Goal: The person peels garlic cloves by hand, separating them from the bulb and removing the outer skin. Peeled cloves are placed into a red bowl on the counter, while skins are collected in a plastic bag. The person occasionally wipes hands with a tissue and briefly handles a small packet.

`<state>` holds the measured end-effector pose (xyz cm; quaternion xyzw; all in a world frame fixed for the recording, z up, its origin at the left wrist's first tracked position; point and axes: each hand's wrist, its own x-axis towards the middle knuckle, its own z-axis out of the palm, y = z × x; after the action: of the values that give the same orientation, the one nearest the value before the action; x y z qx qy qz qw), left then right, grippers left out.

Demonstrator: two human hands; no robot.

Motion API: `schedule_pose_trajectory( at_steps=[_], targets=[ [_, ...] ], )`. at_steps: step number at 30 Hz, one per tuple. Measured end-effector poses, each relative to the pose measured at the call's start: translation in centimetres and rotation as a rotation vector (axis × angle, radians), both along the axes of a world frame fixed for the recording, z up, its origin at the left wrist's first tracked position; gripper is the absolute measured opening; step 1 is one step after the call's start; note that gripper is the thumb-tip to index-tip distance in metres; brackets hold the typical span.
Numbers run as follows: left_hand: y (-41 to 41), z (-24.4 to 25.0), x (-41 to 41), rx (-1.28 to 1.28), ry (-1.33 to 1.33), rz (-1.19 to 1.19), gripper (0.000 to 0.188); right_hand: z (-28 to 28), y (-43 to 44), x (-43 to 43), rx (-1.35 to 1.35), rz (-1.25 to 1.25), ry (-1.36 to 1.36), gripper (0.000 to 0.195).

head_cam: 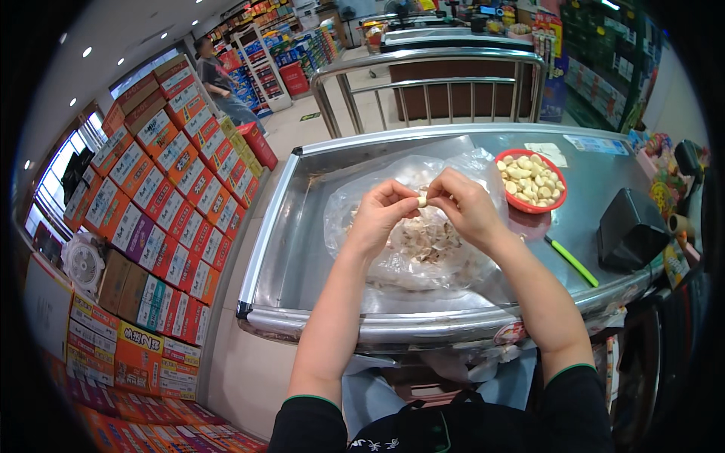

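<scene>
Between the fingertips of both hands is a pale garlic clove point(422, 201). My left hand point(380, 210) pinches its left end, and my right hand point(460, 199) has thumb and fingertips at its right end. Beneath them a clear plastic bag point(351, 198) lies spread on the metal counter point(289, 226), with a heap of dry garlic skins point(427, 240) on it. To the right of my right hand, a red plastic bowl point(531, 208) is filled with peeled garlic cloves point(529, 175). A knife with a bright green handle point(573, 261) rests on the counter's right side.
A black device point(631, 229) stands on the counter's right end, near packaged sweets point(660, 150). Beyond the counter runs a steel railing point(430, 54). Stacked cartons point(164, 209) and a white fan point(84, 260) are at the left. A person point(218, 82) is in the aisle behind.
</scene>
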<state>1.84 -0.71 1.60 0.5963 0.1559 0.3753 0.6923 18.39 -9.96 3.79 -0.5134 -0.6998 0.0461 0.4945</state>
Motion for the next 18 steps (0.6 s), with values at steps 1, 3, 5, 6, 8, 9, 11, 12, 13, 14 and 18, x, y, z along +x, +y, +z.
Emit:
schedule_pose_trajectory(
  at_steps=[1, 3, 5, 6, 8, 9, 11, 12, 13, 14, 18],
  targets=[
    [-0.07, -0.03, 0.07, 0.001, 0.004, -0.002, 0.009, 0.01, 0.00, -0.01, -0.004, 0.007, 0.003, 0.006],
    [-0.19, -0.08, 0.21, 0.002, 0.015, 0.016, 0.008, -0.11, -0.11, 0.12, -0.020, 0.007, 0.005, 0.006],
    [0.09, -0.23, 0.13, 0.020, 0.019, 0.017, 0.008, -0.11, 0.03, 0.00, -0.013, 0.001, -0.027, 0.006],
    [0.11, -0.38, 0.08, 0.004, 0.013, 0.019, 0.008, -0.18, 0.09, 0.02, -0.017, -0.007, -0.049, 0.007],
    [0.19, -0.48, 0.24, -0.010, 0.004, 0.017, 0.009, -0.50, 0.31, 0.28, -0.006, 0.023, -0.071, 0.008],
    [0.34, -0.52, 0.07, -0.008, 0.004, 0.024, 0.009, -0.62, 0.54, 0.24, 0.010, 0.046, -0.072, 0.008],
    [0.39, -0.67, 0.25, -0.026, 0.016, 0.051, 0.010, -0.71, 0.38, 0.08, 0.002, 0.042, -0.080, 0.008],
    [0.35, -0.45, 0.06, -0.037, 0.036, 0.076, 0.010, -0.69, 0.32, -0.08, 0.004, 0.049, -0.079, 0.008],
    [0.27, -0.31, 0.02, -0.048, 0.055, 0.103, 0.010, -0.61, 0.22, -0.02, -0.006, 0.054, -0.084, 0.009],
    [0.22, -0.24, 0.15, -0.058, 0.046, 0.112, 0.010, -0.50, 0.12, 0.06, -0.015, 0.060, -0.089, 0.009],
    [0.32, -0.19, 0.06, -0.081, 0.017, 0.119, 0.012, -0.51, 0.07, -0.05, -0.093, 0.045, -0.073, 0.011]
  ],
)
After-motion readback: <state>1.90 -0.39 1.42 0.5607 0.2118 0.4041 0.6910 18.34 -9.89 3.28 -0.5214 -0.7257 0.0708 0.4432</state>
